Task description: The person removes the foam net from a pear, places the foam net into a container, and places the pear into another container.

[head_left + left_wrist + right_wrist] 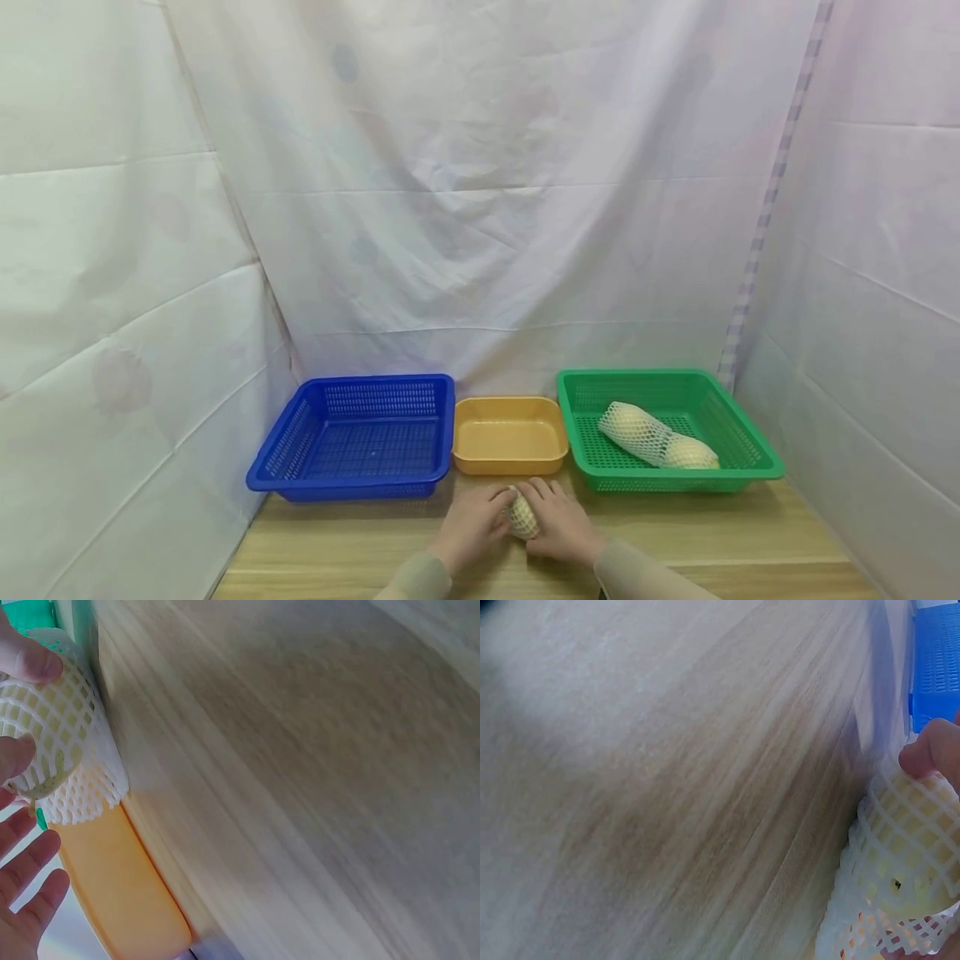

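A round, pale yellow fruit in a white foam net sleeve is between both hands, low over the wooden table. My left hand holds its left side, and my right hand grips it from the right with the fingers over the top. In the left wrist view, the foam net extends past the fruit, and a short stem shows near its open end. A thumb presses the netted fruit in the right wrist view, where most of the right hand is out of frame.
Behind the hands stands an orange tray, with a blue basket to its left. At its right, a green basket holds two netted fruits in foam sleeves. White cloth hangs at the back and sides.
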A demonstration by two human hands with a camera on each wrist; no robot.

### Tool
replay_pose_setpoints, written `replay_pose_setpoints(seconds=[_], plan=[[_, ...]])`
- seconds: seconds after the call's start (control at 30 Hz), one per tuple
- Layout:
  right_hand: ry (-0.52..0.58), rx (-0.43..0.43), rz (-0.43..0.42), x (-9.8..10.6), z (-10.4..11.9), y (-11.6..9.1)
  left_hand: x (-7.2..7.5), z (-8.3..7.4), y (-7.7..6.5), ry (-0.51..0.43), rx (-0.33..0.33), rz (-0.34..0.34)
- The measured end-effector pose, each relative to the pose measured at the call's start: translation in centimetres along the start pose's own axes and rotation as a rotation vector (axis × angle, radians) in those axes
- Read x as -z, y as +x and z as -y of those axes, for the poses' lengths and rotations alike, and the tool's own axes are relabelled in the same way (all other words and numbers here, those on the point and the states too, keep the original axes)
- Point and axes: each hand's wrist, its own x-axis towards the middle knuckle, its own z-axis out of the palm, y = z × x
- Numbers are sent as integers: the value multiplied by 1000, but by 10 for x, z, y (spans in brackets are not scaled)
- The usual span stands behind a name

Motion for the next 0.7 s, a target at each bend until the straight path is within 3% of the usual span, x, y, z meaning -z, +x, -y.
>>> replay_pose_setpoints(seconds=[0.37,0.7], plan=[[20,-44,47,7,1,1,-3,-4,2,32,-36,-23],[63,-68,89,10,-3,4,-2,-3,7,-52,-2,13]])
